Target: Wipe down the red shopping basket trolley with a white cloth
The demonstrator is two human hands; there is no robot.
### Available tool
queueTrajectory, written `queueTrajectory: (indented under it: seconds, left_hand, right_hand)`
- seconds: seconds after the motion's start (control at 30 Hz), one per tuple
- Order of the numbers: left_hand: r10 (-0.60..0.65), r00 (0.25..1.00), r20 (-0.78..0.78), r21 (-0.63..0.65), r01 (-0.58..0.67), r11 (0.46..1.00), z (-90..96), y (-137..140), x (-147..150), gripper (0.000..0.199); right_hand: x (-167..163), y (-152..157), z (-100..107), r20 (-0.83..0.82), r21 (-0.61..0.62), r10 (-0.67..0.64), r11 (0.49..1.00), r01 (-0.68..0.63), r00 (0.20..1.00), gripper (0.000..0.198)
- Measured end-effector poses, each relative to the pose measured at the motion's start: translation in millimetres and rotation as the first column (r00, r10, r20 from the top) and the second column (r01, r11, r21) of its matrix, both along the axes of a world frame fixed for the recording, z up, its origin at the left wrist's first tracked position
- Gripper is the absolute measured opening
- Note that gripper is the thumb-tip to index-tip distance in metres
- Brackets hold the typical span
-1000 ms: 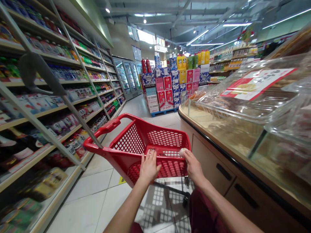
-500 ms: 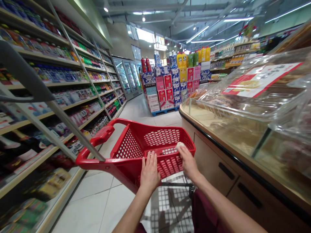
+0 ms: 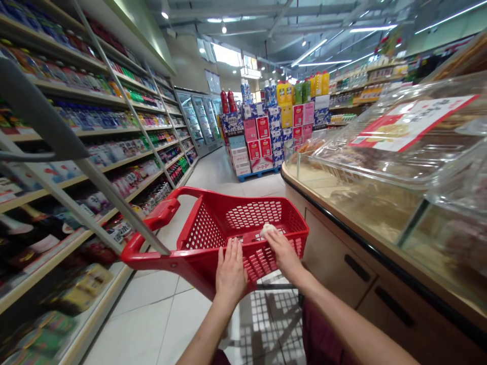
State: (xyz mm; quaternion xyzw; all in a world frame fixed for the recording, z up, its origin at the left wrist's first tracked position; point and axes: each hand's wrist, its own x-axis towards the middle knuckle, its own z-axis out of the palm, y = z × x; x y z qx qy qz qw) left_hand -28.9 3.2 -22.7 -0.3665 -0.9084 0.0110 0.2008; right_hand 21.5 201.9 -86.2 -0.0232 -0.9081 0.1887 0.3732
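A red plastic shopping cart with perforated basket walls stands sideways in front of me. My left hand lies on the near rim of the basket, its fingers stretched out and nothing in it. Farther right along the same rim is my right hand, closed on a crumpled white cloth at its fingertips. The cloth is mostly hidden by the fingers and sits at the rim; whether it is a rag or tissue I cannot tell.
Shelves of bottled drinks line the left. A grey handle on a metal bar crosses the left side. To the right runs a counter bearing clear plastic food containers. Stacked drink cartons stand on a pallet ahead.
My right hand has slid left along the rim with the cloth, closer to my left hand. The cart and my left hand have shifted only slightly.
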Motion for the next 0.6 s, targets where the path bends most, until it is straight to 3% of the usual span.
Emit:
queueTrajectory:
  seconds: [0.13,0.2,0.33,0.4,0.53,0.6]
  left_hand:
    - [0.042,0.999,-0.013,0.025,-0.042,0.999,0.9,-2.6,2.8,0.062]
    - [0.049,0.999,-0.007,0.026,-0.049,0.998,1.1,-1.3,5.0,0.063]
    - [0.013,1.0,-0.018,0.016,-0.013,1.0,5.1,-3.4,5.2,0.06]
    - [0.026,0.999,-0.03,0.028,-0.025,0.999,8.6,-10.1,2.3,0.058]
    - [0.112,0.993,-0.043,0.06,-0.109,0.992,12.7,-24.5,-3.0,0.061]
    - [0.112,0.993,-0.038,0.053,-0.11,0.993,12.7,-26.3,-3.2,0.062]
  right_hand:
    - [6.1,29.9,-2.4,0.009,-0.086,-0.234,0.968,0.234,0.972,0.057]
    - [5.3,27.4,-3.3,-0.014,-0.107,-0.262,0.96,0.259,0.965,0.058]
    - [-2.1,-11.2,-0.8,-0.052,-0.013,-0.019,1.0,0.018,0.998,0.067]
    - [-0.6,-11.4,0.7,-0.033,0.013,0.024,1.0,-0.023,0.999,0.067]
    - [10.6,29.7,-0.6,0.008,-0.074,-0.243,0.967,0.243,0.97,0.056]
    - [10.2,31.8,-1.8,0.008,-0.106,-0.301,0.948,0.3,0.954,0.055]
